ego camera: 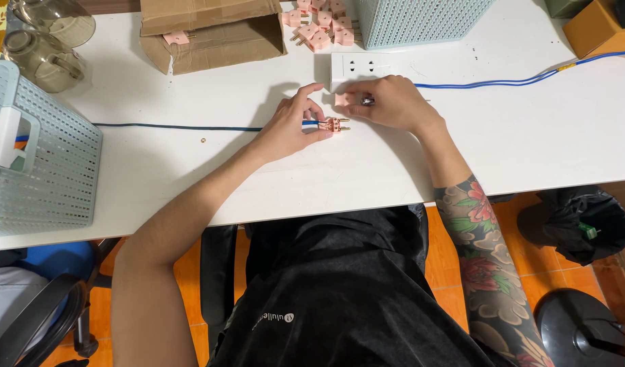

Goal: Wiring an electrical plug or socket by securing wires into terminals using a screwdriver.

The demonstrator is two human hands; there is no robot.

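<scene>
My left hand (pixel 290 126) pinches a small pink plug (pixel 336 125) with two brass pins against the white table (pixel 190 156). A dark blue cable (pixel 176 127) runs from the plug leftward across the table. My right hand (pixel 387 102) rests just above and to the right, its fingers closed on a pink plug cover piece (pixel 341 100), with a small dark tool tip (pixel 367 101) showing between the fingers. A white power strip (pixel 356 66) lies right behind both hands.
A pile of several pink plugs (pixel 322 24) lies at the back beside a pale green perforated basket (pixel 421 20). An open cardboard box (pixel 210 34) sits at back left, another perforated basket (pixel 33 149) at the left edge. A tiny brass screw (pixel 203 141) lies loose.
</scene>
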